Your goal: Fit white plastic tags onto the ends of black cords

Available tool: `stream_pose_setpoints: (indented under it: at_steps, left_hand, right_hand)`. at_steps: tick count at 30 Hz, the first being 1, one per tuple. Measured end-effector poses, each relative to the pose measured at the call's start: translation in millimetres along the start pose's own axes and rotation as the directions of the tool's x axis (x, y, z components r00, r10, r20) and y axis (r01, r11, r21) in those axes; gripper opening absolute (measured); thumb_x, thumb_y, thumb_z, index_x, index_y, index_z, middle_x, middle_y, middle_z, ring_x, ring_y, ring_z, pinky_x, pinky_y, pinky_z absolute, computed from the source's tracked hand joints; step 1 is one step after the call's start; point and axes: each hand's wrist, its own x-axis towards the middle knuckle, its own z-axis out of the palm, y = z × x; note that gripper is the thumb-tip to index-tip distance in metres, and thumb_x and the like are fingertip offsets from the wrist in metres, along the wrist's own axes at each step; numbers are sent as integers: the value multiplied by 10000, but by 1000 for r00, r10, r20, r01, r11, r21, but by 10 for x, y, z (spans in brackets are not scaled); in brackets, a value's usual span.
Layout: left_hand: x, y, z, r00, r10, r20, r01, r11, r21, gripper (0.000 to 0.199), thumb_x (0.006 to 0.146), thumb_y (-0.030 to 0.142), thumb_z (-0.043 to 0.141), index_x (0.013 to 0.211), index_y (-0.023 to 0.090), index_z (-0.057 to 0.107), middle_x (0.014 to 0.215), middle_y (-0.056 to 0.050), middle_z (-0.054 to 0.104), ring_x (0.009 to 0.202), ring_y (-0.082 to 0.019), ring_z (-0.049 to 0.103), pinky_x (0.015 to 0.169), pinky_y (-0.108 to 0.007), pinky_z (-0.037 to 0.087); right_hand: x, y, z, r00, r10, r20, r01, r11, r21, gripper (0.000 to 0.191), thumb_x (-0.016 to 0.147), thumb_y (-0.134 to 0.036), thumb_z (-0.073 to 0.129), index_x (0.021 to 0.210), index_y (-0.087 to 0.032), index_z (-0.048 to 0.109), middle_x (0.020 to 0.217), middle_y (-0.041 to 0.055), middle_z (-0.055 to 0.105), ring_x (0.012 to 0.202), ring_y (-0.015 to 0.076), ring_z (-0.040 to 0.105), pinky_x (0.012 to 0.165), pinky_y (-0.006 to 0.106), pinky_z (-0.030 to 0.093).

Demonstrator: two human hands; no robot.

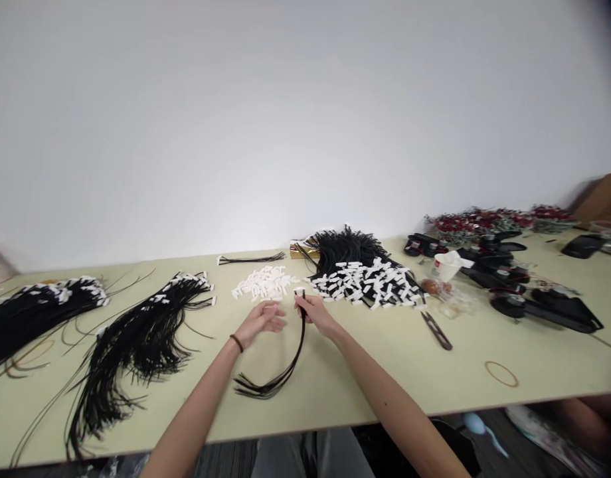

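Forearms [196,405], two: bare, reaching in over the table [345,398] from its near edge, a brown band [236,342] on the left wrist.

Left hand [262,320]: one, fingers parted, nothing seen in its grip; just below the pile of white connectors [265,283], contact with it not certain.

Right hand [314,312]: one, thumb and fingers closed on the upper end of the held wires [293,365].

Held wires: one black bunch, mid-table between the forearms, curving down and leftward to loose ends; small white connectors at the top, just above the grip.

Wire bundles, left side: two, large, black, white-tipped; one at the far left [41,309], one nearer the middle [141,332].

Small wire bunch [250,259]: one, lying behind the connector pile.

Wire heap [352,255]: black, white connectors facing the near side, right of the pile; a gold box [301,249] at its back left.

Snips [436,330]: one pair, right of the right hand, near the heap.

Rubber band [501,374]: one, tan, near the table's front edge.

Cup [447,265]: one, white, with white paper in it; black tools [544,309] to its right, red-and-grey bundles [477,222] behind.
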Motion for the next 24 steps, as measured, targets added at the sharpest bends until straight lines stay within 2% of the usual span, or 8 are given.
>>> stream_pose_setpoints:
  at_steps: [3, 6, 8, 10, 14, 18, 21, 24]
  left_hand:
    - [59, -117, 26, 997, -6, 77, 7, 1000, -16, 498, 716, 456, 622, 1089, 152, 495, 917, -120, 639, 754, -196, 638, 636, -313, 485]
    - [115, -213, 73, 994, 36, 103, -40, 998, 41, 482, 680, 458, 650, 1007, 116, 558, 745, -64, 631, 638, -164, 612, 584, -280, 466]
    - [143, -242, 83, 995, 55, 82, -58, 998, 36, 458, 652, 447, 677, 953, 114, 586, 720, -44, 623, 595, -140, 587, 573, -270, 459]
    - [157, -240, 74, 995, 37, 89, -38, 999, 7, 428, 638, 429, 694, 913, 114, 604, 739, -48, 631, 603, -132, 581, 593, -270, 460]
    - [150, -197, 29, 991, -16, 131, 25, 997, -70, 326, 634, 358, 719, 819, 102, 637, 793, -62, 645, 656, -122, 587, 683, -270, 466]
    - [125, -166, -24, 981, -40, 192, 73, 983, -168, 247, 635, 287, 731, 782, 107, 647, 793, -60, 652, 712, -122, 600, 753, -266, 463]
    - [92, -143, -58, 968, -70, 243, 118, 975, -191, 229, 647, 262, 723, 798, 107, 648, 764, -62, 654, 689, -123, 608, 753, -275, 472]
    - [48, -105, -79, 968, -90, 235, 140, 969, -204, 273, 653, 243, 717, 885, 115, 652, 743, -57, 652, 671, -130, 615, 720, -282, 488]
  right_hand:
    - [-60, 21, 24, 967, 59, 249, -33, 993, -109, 422, 742, -545, 510, 601, -149, 545, 453, -37, 471, 365, 54, 357, 362, 186, 255]
    - [-103, 45, 32, 927, 79, 366, 3, 976, -218, 422, 717, -542, 559, 589, -140, 576, 451, -28, 497, 376, 65, 397, 366, 189, 270]
    - [-93, 68, 11, 934, 55, 353, 49, 959, -280, 423, 738, -541, 537, 617, -139, 592, 482, -19, 523, 407, 75, 431, 387, 193, 304]
    - [-39, 92, -14, 963, -2, 269, 99, 933, -345, 407, 800, -507, 466, 689, -139, 602, 551, -3, 559, 468, 87, 472, 443, 201, 360]
    - [185, 115, 22, 982, -176, 69, 187, 841, -508, 228, 850, -274, 413, 928, -142, 582, 880, 63, 615, 736, 123, 549, 699, 253, 437]
    - [443, 97, 201, 962, -256, 95, 255, 720, -646, 225, 768, -132, 508, 984, -157, 565, 1022, 69, 580, 913, 147, 532, 848, 269, 400]
    - [581, 84, 346, 962, -247, 115, 252, 646, -720, 213, 751, -121, 540, 963, -143, 551, 1007, 82, 576, 958, 175, 518, 829, 291, 412]
    - [646, 80, 423, 963, -240, 119, 246, 612, -752, 128, 778, -120, 521, 903, -135, 541, 966, 71, 576, 924, 169, 528, 792, 305, 426]
